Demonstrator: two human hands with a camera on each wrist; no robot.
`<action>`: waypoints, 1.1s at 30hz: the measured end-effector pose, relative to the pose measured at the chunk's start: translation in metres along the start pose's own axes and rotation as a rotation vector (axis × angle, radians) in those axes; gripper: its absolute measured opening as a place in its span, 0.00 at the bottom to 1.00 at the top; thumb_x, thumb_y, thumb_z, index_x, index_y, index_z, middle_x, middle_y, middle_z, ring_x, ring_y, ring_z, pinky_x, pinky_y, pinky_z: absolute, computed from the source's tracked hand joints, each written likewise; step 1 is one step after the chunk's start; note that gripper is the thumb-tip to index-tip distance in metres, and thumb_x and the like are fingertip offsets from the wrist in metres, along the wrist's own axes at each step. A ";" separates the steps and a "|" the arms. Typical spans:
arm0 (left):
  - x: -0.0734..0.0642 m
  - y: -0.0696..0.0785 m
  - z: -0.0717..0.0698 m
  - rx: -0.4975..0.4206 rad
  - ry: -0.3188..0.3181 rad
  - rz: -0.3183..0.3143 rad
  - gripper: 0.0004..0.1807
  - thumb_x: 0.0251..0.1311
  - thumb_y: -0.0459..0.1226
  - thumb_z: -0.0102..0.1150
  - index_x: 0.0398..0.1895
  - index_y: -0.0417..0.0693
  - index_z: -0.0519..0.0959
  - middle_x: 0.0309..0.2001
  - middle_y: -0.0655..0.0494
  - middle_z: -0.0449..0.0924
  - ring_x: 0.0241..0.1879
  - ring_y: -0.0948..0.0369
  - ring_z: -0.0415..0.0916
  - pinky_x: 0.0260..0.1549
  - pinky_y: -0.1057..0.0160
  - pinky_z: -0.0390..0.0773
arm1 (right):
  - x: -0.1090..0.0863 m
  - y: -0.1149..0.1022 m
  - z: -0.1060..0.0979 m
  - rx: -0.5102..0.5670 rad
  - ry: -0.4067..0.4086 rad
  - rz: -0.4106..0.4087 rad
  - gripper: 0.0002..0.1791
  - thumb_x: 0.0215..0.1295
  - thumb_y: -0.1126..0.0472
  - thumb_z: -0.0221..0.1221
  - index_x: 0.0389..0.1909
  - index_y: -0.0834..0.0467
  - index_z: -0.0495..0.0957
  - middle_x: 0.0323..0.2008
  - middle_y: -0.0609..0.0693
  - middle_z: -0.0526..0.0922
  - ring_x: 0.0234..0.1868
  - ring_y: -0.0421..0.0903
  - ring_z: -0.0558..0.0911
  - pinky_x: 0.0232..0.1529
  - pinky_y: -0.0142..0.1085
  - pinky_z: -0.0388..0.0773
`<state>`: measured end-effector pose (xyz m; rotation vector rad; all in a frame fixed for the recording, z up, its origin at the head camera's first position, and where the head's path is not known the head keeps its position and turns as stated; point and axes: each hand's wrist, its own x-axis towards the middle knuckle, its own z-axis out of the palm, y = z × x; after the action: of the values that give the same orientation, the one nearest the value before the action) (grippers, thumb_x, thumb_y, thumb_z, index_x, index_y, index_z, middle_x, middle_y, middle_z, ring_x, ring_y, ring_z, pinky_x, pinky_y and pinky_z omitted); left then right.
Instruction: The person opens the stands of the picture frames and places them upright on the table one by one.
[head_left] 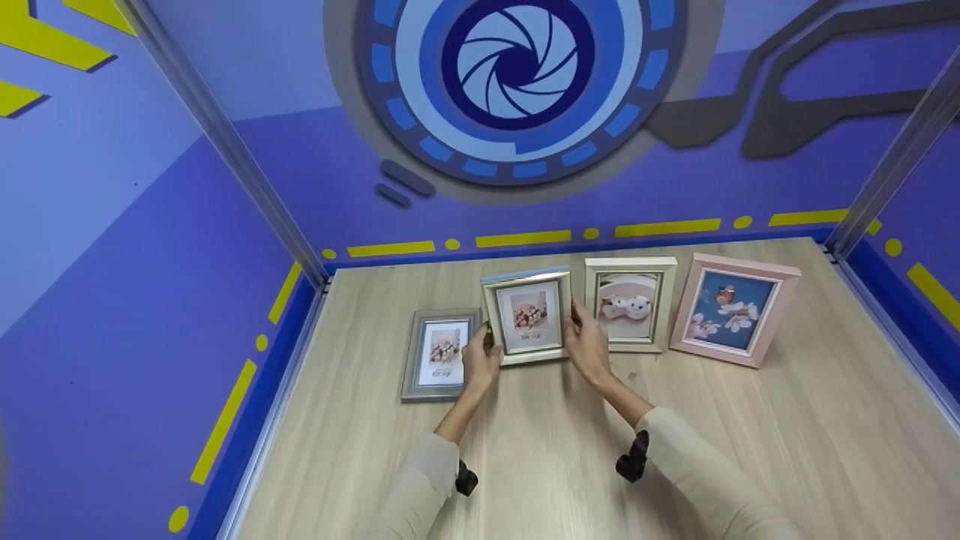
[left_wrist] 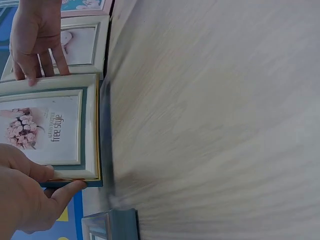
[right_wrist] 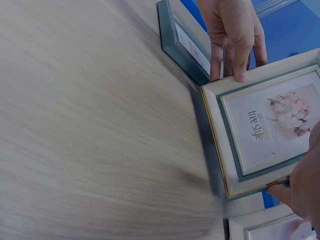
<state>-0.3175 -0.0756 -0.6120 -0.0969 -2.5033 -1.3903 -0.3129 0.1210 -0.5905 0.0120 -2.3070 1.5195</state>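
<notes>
At the glossy rectangular frame [head_left: 529,316], I see left hand [head_left: 480,360] and right hand [head_left: 589,346] gripping its sides. Grey frame [head_left: 436,355] leftward of it.

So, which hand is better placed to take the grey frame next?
Probably the left hand: it is nearer the grey frame, while the right hand is beyond the held frame. Both hold it, so the left would need to release first.

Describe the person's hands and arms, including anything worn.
The left hand and right hand wear no gloves. The left sleeve and right sleeve are long, plain and pale beige; a small black device sits beside each cuff.
</notes>
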 end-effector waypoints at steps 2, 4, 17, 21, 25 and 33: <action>0.001 0.000 0.003 -0.002 0.005 -0.014 0.18 0.59 0.23 0.62 0.54 0.31 0.79 0.44 0.33 0.86 0.47 0.41 0.84 0.51 0.46 0.85 | 0.000 0.001 0.001 0.008 -0.020 -0.012 0.31 0.71 0.72 0.55 0.74 0.66 0.62 0.62 0.74 0.76 0.53 0.67 0.85 0.54 0.52 0.84; 0.003 0.000 0.005 -0.005 0.003 -0.024 0.19 0.59 0.22 0.62 0.55 0.30 0.78 0.46 0.32 0.85 0.49 0.40 0.84 0.52 0.46 0.85 | 0.001 0.003 0.001 0.014 -0.036 -0.012 0.35 0.71 0.71 0.54 0.78 0.63 0.58 0.63 0.73 0.76 0.38 0.60 0.87 0.41 0.43 0.88; 0.009 -0.002 0.009 0.018 -0.015 -0.006 0.11 0.59 0.22 0.61 0.45 0.31 0.80 0.42 0.32 0.86 0.44 0.39 0.85 0.46 0.48 0.87 | -0.002 0.009 0.002 -0.062 -0.120 0.006 0.42 0.69 0.70 0.57 0.80 0.67 0.48 0.35 0.68 0.77 0.20 0.43 0.63 0.32 0.49 0.76; 0.010 0.001 0.009 0.021 -0.040 -0.019 0.06 0.59 0.22 0.59 0.39 0.32 0.78 0.37 0.32 0.85 0.39 0.39 0.84 0.41 0.48 0.87 | -0.005 0.009 0.000 -0.066 -0.132 0.026 0.41 0.68 0.70 0.57 0.78 0.70 0.49 0.28 0.63 0.75 0.16 0.40 0.59 0.27 0.40 0.72; 0.010 0.003 0.008 0.018 -0.061 -0.040 0.05 0.60 0.22 0.58 0.39 0.32 0.77 0.36 0.32 0.84 0.39 0.40 0.84 0.40 0.49 0.88 | -0.008 0.009 -0.001 -0.062 -0.153 0.045 0.40 0.68 0.69 0.57 0.77 0.73 0.50 0.18 0.49 0.67 0.15 0.39 0.60 0.20 0.34 0.68; 0.011 0.003 0.007 0.051 -0.092 -0.045 0.06 0.58 0.23 0.58 0.39 0.28 0.78 0.33 0.33 0.83 0.35 0.43 0.82 0.38 0.49 0.86 | -0.019 0.012 -0.002 -0.154 -0.153 0.023 0.38 0.67 0.68 0.59 0.73 0.77 0.56 0.60 0.78 0.75 0.45 0.65 0.83 0.64 0.59 0.76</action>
<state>-0.3292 -0.0686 -0.6102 -0.0976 -2.6296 -1.3674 -0.2973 0.1247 -0.6066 0.0630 -2.5477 1.3910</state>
